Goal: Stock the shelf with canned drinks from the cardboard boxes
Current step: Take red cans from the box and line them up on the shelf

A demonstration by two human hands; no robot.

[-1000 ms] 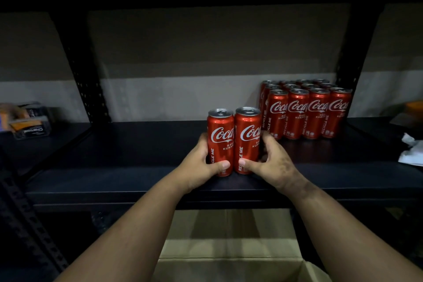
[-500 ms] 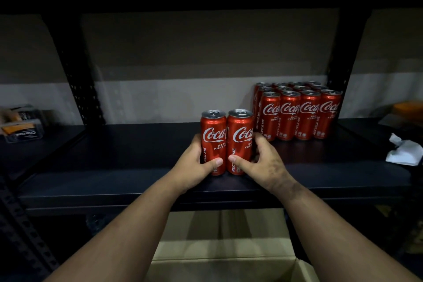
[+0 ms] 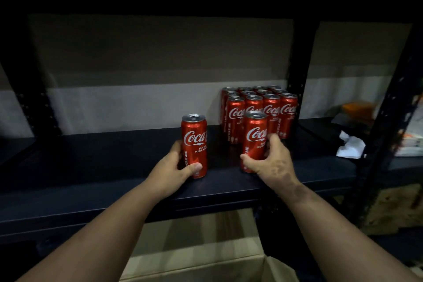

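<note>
Two red Coca-Cola cans stand upright on the black shelf [image 3: 114, 167], a gap between them. My left hand [image 3: 174, 171] grips the left can [image 3: 194, 142] low on its side, thumb across the front. My right hand [image 3: 272, 162] grips the right can [image 3: 254, 137] near its base, just in front of a block of several stocked cans [image 3: 258, 107] at the shelf's back right. An open cardboard box [image 3: 201, 265] lies below the shelf between my forearms; its inside is not visible.
Black perforated uprights [image 3: 297, 75] frame the bay, one right behind the stocked cans. A crumpled white paper [image 3: 350, 146] and an orange item [image 3: 357, 107] lie in the neighbouring bay at right. The shelf above hangs low overhead.
The two cans stood side by side and touching; now my right hand has carried its can rightward toward the stocked block, opening a gap. The view has shifted right.
</note>
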